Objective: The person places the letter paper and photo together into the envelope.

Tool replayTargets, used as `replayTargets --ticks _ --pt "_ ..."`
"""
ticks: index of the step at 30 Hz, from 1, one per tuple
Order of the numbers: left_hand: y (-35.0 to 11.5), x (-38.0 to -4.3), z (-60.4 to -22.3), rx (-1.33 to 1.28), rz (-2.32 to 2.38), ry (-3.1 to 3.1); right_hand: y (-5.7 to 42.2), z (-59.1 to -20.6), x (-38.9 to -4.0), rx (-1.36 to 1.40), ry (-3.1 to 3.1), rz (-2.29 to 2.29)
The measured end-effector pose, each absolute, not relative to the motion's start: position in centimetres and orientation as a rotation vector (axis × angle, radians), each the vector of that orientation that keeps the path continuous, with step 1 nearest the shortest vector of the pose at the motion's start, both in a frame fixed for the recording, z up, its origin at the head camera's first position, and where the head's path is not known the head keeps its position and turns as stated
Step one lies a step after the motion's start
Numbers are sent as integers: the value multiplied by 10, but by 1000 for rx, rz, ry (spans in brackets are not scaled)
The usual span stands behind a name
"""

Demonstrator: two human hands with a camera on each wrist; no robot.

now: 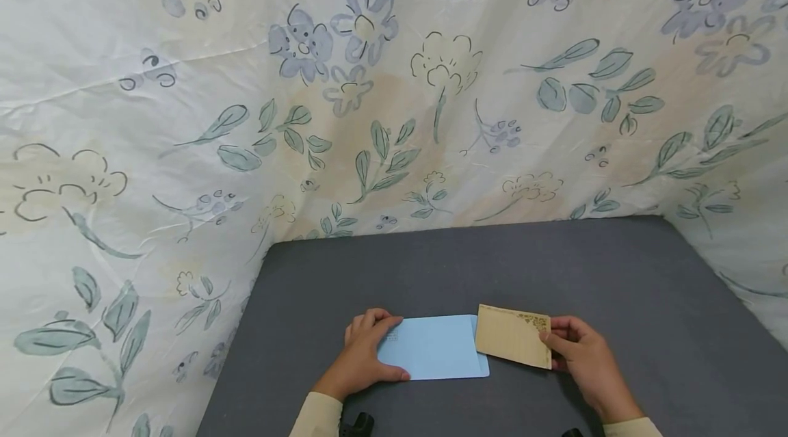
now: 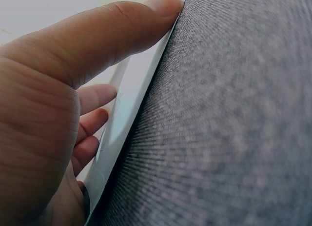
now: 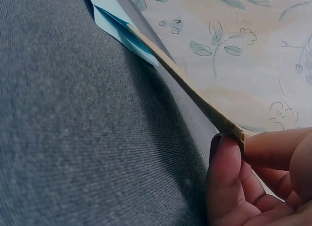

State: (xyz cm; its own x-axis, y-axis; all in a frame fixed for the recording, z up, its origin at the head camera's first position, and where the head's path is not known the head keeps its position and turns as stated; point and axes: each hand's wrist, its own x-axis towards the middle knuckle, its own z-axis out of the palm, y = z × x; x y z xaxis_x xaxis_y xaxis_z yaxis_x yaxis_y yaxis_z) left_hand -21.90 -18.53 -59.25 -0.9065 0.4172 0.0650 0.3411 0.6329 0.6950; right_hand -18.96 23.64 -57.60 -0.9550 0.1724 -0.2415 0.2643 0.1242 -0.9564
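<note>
A light blue envelope (image 1: 437, 349) lies on the grey table, its flap end facing right. My left hand (image 1: 366, 349) holds its left end, thumb on the near edge and fingers at the far edge. In the left wrist view the thumb (image 2: 109, 33) presses along the envelope's edge (image 2: 129, 101). A tan card (image 1: 511, 338) with a dark floral corner print is pinched at its right end by my right hand (image 1: 581, 358). The card's left end is at the envelope's mouth, raised and tilted in the right wrist view; how far it reaches inside is hidden.
The dark grey table (image 1: 468, 269) stretches behind and on both sides of the hands. Floral cloth (image 1: 394, 150) hangs along its back and sides. Small black objects (image 1: 358, 425) show near the wrists at the bottom edge.
</note>
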Motion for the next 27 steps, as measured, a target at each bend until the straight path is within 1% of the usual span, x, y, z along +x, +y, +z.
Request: replayTargets --ticks 27 --pt "-184 -217 -591 634 1141 2743 234 -577 -187 348 2193 -1965"
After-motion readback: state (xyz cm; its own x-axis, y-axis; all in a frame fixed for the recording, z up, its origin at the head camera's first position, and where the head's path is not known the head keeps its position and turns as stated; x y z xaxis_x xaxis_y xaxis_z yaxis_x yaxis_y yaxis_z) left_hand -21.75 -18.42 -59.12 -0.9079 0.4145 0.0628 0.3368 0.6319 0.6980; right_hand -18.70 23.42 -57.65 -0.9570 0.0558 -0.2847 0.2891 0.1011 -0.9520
